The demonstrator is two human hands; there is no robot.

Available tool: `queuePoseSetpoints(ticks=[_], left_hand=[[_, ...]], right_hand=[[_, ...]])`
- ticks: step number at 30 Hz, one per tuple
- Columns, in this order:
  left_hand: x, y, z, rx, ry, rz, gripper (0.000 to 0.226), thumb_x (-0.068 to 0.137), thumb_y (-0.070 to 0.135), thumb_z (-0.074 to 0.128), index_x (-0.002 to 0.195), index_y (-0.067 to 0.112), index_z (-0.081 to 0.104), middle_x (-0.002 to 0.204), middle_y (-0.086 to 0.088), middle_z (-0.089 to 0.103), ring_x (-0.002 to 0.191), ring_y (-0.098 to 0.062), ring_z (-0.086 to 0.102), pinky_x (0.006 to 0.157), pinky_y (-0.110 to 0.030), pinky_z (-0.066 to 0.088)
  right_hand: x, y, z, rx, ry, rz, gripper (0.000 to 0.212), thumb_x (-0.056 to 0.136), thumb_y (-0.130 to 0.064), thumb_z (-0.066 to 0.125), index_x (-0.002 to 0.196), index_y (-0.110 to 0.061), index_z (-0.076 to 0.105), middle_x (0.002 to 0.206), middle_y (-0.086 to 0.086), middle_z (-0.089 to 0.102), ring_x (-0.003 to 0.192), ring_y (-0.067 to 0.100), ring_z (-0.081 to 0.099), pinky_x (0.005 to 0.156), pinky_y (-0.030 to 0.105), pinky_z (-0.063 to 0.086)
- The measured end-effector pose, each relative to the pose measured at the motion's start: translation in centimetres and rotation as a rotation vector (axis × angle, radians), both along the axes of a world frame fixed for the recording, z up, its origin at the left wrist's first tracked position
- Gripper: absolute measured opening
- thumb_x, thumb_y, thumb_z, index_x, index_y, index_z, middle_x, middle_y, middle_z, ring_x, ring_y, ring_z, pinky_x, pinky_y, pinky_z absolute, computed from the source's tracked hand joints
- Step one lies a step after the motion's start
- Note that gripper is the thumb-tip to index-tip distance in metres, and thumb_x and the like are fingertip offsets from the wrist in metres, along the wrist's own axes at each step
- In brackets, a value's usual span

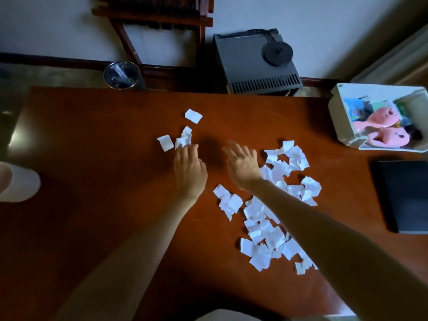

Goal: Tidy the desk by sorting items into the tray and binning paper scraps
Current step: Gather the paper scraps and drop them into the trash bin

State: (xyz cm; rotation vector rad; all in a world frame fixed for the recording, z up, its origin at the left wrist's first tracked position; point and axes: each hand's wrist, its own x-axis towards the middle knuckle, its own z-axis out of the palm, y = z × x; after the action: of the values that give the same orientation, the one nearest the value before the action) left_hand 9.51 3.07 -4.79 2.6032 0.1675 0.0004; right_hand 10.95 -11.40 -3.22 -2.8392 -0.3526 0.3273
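Observation:
Several white paper scraps (pixel 273 218) lie in a loose pile right of centre on the brown desk (pixel 104 158). A few more scraps (pixel 185 137) sit farther back, one (pixel 193 116) apart from them. My left hand (pixel 188 169) lies flat with straight fingers, its fingertips touching the small far group. Beside it, my right hand (pixel 243 165) is spread open over the desk at the left edge of the big pile, holding nothing. The white tray (pixel 340 117) at the far right holds pink toys and small items. A bin (pixel 121 75) with a clear liner stands on the floor behind the desk.
A dark flat book or pad (pixel 403 195) lies at the desk's right edge. Behind the desk are a black box-like device (pixel 254 66) and a wooden chair (pixel 159 17). A white slipper (pixel 18 181) shows at the left.

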Motion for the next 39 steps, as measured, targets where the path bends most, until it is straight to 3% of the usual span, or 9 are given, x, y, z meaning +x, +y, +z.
queuePoseSetpoints(ticks=[3, 8, 13, 17, 20, 30, 32, 36, 39], left_hand=[[2.8, 2.8, -0.7, 0.126, 0.134, 0.045, 0.053, 0.096, 0.022, 0.04, 0.146, 0.014, 0.026, 0.155, -0.018, 0.017, 0.145, -0.037, 0.008, 0.117, -0.046, 0.017], [5.0, 4.8, -2.9, 0.129, 0.278, -0.058, 0.06, 0.097, 0.037, 0.036, 0.15, 0.028, 0.008, 0.159, -0.011, -0.004, 0.145, -0.038, -0.008, 0.118, -0.051, 0.008], [6.9, 5.1, -4.1, 0.183, 0.26, -0.198, 0.055, 0.097, 0.039, 0.035, 0.148, 0.031, 0.017, 0.159, -0.01, 0.006, 0.146, -0.036, -0.002, 0.117, -0.051, -0.001], [5.4, 3.6, -3.6, -0.01, 0.304, -0.234, 0.064, 0.088, 0.051, 0.016, 0.148, 0.029, 0.018, 0.159, -0.007, 0.004, 0.147, -0.027, -0.006, 0.118, -0.044, -0.006], [1.9, 0.6, -3.1, -0.112, 0.392, -0.28, 0.072, 0.083, 0.059, 0.009, 0.149, 0.03, 0.013, 0.159, -0.005, -0.003, 0.147, -0.021, -0.011, 0.118, -0.04, -0.008], [-11.3, -9.2, -2.4, -0.008, 0.433, -0.236, 0.09, 0.068, 0.069, 0.007, 0.149, 0.03, 0.007, 0.159, -0.006, -0.008, 0.147, -0.025, -0.012, 0.116, -0.04, -0.012], [-12.9, -11.2, -3.2, 0.065, 0.397, -0.238, 0.09, 0.071, 0.067, 0.012, 0.15, 0.024, 0.01, 0.159, -0.012, -0.002, 0.147, -0.03, -0.005, 0.115, -0.042, -0.01], [-13.5, -14.6, -4.3, 0.213, 0.302, -0.192, 0.068, 0.085, 0.051, 0.033, 0.142, 0.015, 0.029, 0.147, -0.023, 0.036, 0.135, -0.041, 0.036, 0.111, -0.055, 0.022], [-12.5, -17.0, -4.1, 0.232, 0.294, -0.215, 0.062, 0.086, 0.047, 0.033, 0.138, 0.013, 0.036, 0.141, -0.025, 0.044, 0.13, -0.041, 0.043, 0.104, -0.058, 0.031]], right_hand=[[4.6, 3.2, -0.2, -0.035, 0.111, 0.099, 0.048, 0.102, -0.027, 0.025, 0.148, -0.02, 0.017, 0.159, 0.002, 0.002, 0.145, 0.026, 0.012, 0.117, 0.046, 0.009], [10.0, 7.4, -1.1, -0.07, 0.235, 0.134, 0.056, 0.101, -0.026, 0.026, 0.15, -0.019, -0.002, 0.159, 0.0, -0.011, 0.147, 0.019, -0.008, 0.117, 0.049, -0.002], [11.3, 6.0, -2.2, -0.143, 0.26, 0.161, 0.052, 0.102, -0.027, 0.021, 0.15, -0.022, 0.002, 0.16, -0.001, -0.002, 0.147, 0.014, -0.005, 0.118, 0.049, -0.004], [8.6, 2.0, -2.4, -0.059, 0.24, 0.113, 0.05, 0.102, -0.025, 0.022, 0.15, -0.024, 0.008, 0.159, -0.003, 0.005, 0.147, 0.015, -0.001, 0.118, 0.045, -0.006], [5.3, -1.5, -2.4, -0.035, 0.255, 0.087, 0.048, 0.103, -0.028, 0.02, 0.149, -0.026, 0.011, 0.159, -0.004, 0.008, 0.148, 0.015, 0.0, 0.117, 0.045, -0.008], [-4.5, -10.7, -2.6, -0.071, 0.266, 0.084, 0.056, 0.097, -0.048, 0.016, 0.149, -0.028, 0.007, 0.159, -0.002, -0.001, 0.147, 0.018, -0.01, 0.115, 0.05, -0.012], [-5.6, -11.9, -3.2, -0.108, 0.243, 0.099, 0.057, 0.099, -0.046, 0.019, 0.149, -0.026, 0.003, 0.159, -0.001, -0.006, 0.146, 0.02, -0.013, 0.115, 0.05, -0.01], [-6.4, -14.3, -4.1, -0.166, 0.214, 0.133, 0.06, 0.099, -0.045, 0.021, 0.15, -0.02, -0.001, 0.159, 0.002, -0.009, 0.147, 0.023, -0.011, 0.116, 0.051, -0.006], [-6.6, -16.3, -4.3, -0.183, 0.189, 0.11, 0.06, 0.099, -0.045, 0.018, 0.15, -0.02, -0.001, 0.159, 0.002, -0.008, 0.147, 0.023, -0.011, 0.117, 0.05, -0.007]])
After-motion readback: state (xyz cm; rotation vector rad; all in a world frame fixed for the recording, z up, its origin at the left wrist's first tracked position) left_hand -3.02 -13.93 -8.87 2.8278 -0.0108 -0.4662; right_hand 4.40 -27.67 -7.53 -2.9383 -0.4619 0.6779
